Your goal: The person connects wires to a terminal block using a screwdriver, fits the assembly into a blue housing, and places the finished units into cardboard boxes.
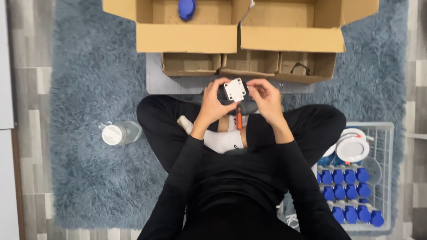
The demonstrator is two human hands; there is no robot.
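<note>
holding a white square plate (pixel 234 89) between both hands above my crossed legs, just in front of the low cardboard boxes (pixel 249 64). left hand (pixel 214 104): grip clenched on the plate's left edge and the dark part beneath it. right hand (pixel 265 98): fingertips pinching the plate's right edge. an orange-handled tool (pixel 239 119) hangs just under the plate; i cannot tell which hand carries it. i judge the plate light, stiff and smooth plastic, likely to slip if pinched on its faces, so it is best taken by opposite edges. at my right, a wire basket (pixel 384 129) holds blue caps (pixel 344 178) and a white round fixture (pixel 352 149); at my left, a clear bottle (pixel 119 133) lies on the blue rug (pixel 89 89).
</note>
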